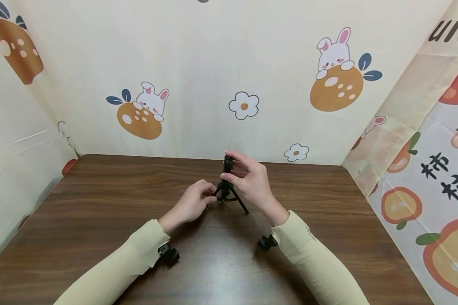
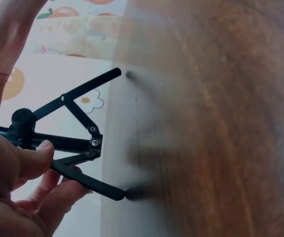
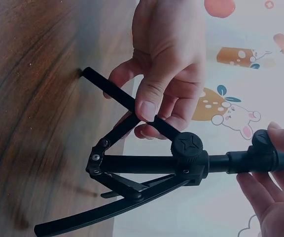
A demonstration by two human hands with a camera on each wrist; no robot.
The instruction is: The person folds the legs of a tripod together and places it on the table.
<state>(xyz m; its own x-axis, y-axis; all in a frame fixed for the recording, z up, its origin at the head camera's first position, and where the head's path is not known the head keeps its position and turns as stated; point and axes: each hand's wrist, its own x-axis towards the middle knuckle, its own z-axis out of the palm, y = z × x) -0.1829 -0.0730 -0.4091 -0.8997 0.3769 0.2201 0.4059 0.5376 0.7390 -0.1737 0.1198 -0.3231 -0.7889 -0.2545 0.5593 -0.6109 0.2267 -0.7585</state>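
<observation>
A small black tripod (image 1: 225, 186) with spread legs stands upright at the far middle of the table, its feet at or just above the surface; I cannot tell which. My left hand (image 1: 192, 201) pinches one leg between thumb and fingers, as the right wrist view shows at that leg (image 3: 118, 95). Higher up, my right hand (image 1: 256, 182) grips the tripod's top section (image 3: 253, 160), thumb on one side and fingers on the other. Hinged braces join the legs to the centre column (image 3: 142, 164). A round knob (image 3: 187, 145) with a star mark sits where the legs meet.
The brown wooden table (image 1: 118, 199) ends just behind the tripod at a cream curtain (image 1: 202, 106) printed with rabbits and fruit. More printed cloth (image 1: 408, 178) hangs on the right. Each wrist wears a small black camera (image 1: 169, 255).
</observation>
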